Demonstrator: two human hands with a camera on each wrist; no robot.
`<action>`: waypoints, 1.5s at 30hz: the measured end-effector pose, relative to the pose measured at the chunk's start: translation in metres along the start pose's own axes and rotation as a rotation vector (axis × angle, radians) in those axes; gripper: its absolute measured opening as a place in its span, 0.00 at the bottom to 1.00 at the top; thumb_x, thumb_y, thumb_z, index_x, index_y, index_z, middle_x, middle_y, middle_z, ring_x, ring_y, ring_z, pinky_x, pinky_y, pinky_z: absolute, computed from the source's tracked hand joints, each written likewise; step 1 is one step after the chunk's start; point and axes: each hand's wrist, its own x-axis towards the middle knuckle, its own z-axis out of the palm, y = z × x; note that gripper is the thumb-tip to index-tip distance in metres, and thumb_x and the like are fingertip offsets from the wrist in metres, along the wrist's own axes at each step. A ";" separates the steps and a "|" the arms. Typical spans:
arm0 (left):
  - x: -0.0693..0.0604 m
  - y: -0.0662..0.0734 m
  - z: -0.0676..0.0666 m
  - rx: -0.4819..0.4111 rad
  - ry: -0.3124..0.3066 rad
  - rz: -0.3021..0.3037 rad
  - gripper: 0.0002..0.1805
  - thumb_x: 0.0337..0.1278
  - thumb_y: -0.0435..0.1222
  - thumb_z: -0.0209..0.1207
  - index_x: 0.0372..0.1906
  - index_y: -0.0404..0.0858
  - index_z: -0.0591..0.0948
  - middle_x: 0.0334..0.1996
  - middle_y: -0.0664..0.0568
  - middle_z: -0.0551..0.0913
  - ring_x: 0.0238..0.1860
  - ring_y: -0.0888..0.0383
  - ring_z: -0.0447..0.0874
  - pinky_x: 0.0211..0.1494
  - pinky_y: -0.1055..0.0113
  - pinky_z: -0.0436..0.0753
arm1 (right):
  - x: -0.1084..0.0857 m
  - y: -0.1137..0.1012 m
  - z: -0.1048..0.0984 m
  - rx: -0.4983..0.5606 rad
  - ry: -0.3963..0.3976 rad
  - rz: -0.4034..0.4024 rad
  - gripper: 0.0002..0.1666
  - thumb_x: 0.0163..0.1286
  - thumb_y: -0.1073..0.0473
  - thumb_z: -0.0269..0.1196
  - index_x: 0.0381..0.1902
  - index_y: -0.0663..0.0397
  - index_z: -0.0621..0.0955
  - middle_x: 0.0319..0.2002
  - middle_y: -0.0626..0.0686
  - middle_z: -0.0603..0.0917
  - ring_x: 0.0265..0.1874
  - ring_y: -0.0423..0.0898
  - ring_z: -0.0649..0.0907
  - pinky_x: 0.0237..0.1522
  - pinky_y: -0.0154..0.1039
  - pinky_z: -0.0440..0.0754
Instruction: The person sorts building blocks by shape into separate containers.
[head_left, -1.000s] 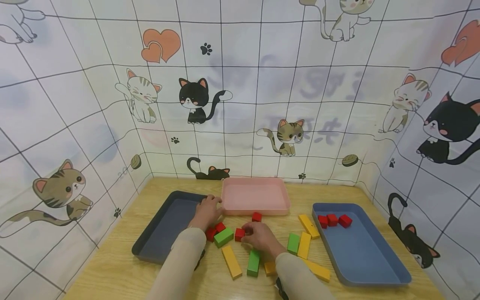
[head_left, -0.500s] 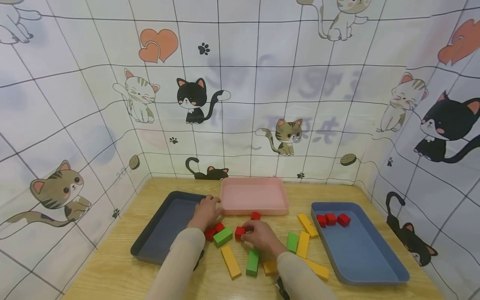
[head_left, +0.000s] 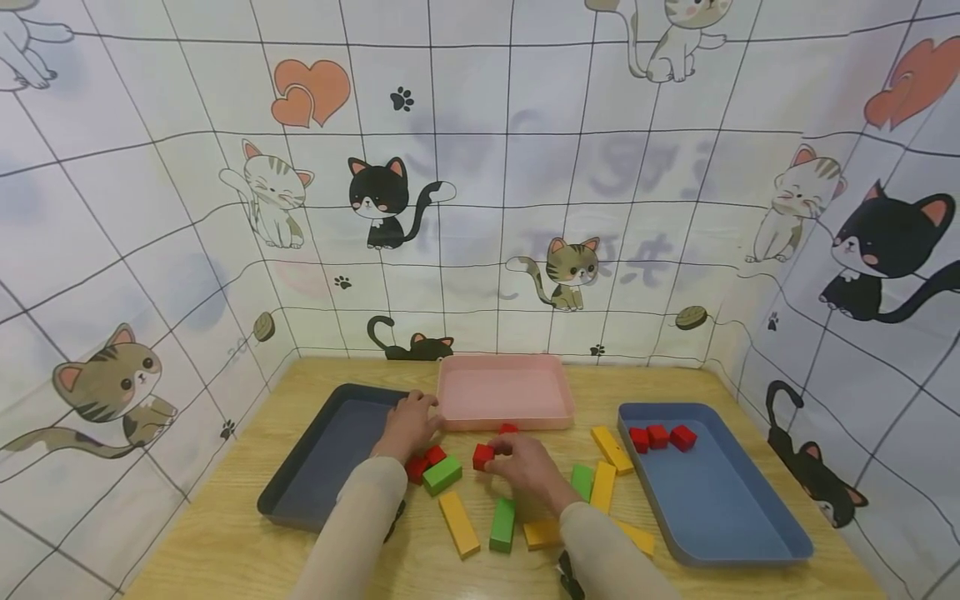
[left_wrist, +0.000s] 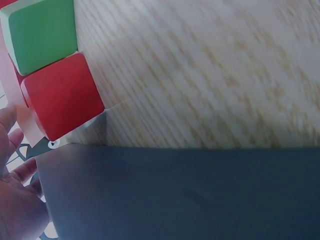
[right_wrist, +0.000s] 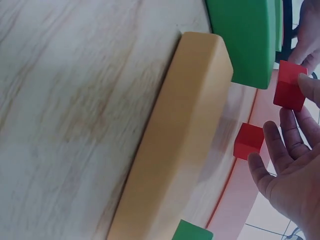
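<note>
My right hand (head_left: 531, 468) pinches a red cube (head_left: 483, 457) between thumb and fingers over the middle of the table; the right wrist view shows this cube (right_wrist: 290, 86) off the tabletop. Behind that hand, a second red cube (right_wrist: 248, 141) sits by the pink tray (head_left: 506, 422). My left hand (head_left: 408, 427) is at the right rim of the dark tray (head_left: 330, 442), fingers loosely extended and holding nothing. Just below it lie red cubes (left_wrist: 65, 95) against a green block (head_left: 442, 475). Whether the left hand touches the tray is unclear.
A blue tray (head_left: 731, 500) on the right contains three red cubes (head_left: 657, 437). Between the trays lie yellow blocks (head_left: 459, 525) and green blocks (head_left: 502, 525), some partly covered by the right forearm. A cat-printed cloth (head_left: 480, 183) walls in the table.
The right hand has raised the pinched red cube slightly and shifted it a little to the right. The left hand keeps its place. The head view has turned slightly to the right.
</note>
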 end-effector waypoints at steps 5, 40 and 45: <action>-0.002 0.000 0.000 0.000 0.003 0.008 0.21 0.68 0.45 0.59 0.61 0.40 0.78 0.63 0.40 0.70 0.62 0.38 0.69 0.62 0.36 0.65 | -0.002 0.000 -0.005 -0.006 0.021 0.007 0.18 0.65 0.55 0.69 0.51 0.53 0.84 0.47 0.50 0.84 0.48 0.51 0.80 0.53 0.52 0.78; -0.002 0.002 -0.003 0.025 -0.008 0.017 0.20 0.68 0.45 0.60 0.59 0.40 0.79 0.62 0.39 0.71 0.61 0.38 0.70 0.61 0.37 0.68 | -0.012 0.015 -0.043 0.107 0.214 0.171 0.18 0.68 0.53 0.66 0.54 0.51 0.83 0.48 0.48 0.85 0.49 0.49 0.80 0.54 0.52 0.78; -0.002 0.003 -0.003 0.029 -0.008 0.019 0.20 0.68 0.44 0.60 0.59 0.40 0.79 0.62 0.39 0.71 0.60 0.38 0.70 0.61 0.37 0.68 | -0.014 0.018 -0.048 0.117 0.253 0.212 0.18 0.68 0.53 0.66 0.54 0.52 0.83 0.48 0.49 0.84 0.47 0.50 0.80 0.52 0.51 0.79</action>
